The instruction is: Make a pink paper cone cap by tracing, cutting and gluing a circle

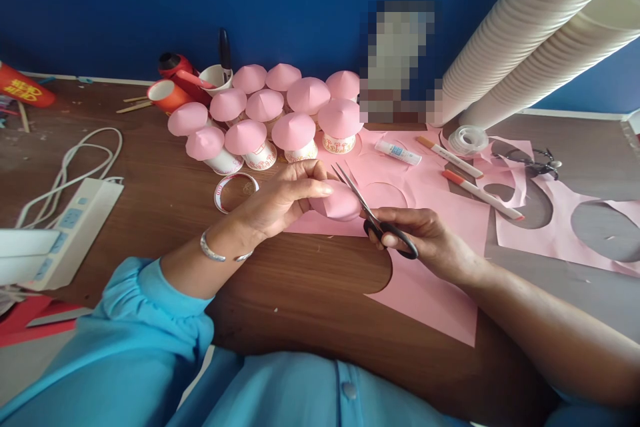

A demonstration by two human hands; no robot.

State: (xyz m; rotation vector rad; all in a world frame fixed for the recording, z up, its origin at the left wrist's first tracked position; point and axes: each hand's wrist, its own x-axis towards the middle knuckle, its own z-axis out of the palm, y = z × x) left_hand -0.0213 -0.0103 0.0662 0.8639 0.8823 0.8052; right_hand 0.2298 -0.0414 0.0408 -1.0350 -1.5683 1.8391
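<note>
My left hand [296,197] pinches a pink paper piece [337,203], folded or cone-shaped, over the front of the table. My right hand [417,237] grips black-handled scissors [367,210], fingers in the loops. The scissors' blades are parted and lie against the right side of the pink paper; whether they are cutting into it I cannot tell. Just beyond my hands stand several paper cups topped with pink paper cones, such as the patterned cup [339,142] under its cone [340,117]. Pink sheets [445,220] with round holes lie beneath and beside my right hand.
A glue stick [399,152], two markers [453,159], a tape roll [468,140] and paper scraps [555,213] lie to the right. Tall cup stacks [530,27] lean at the back right. A white ring [218,195] lies near my left wrist. Left are a power strip [83,230] and a cable.
</note>
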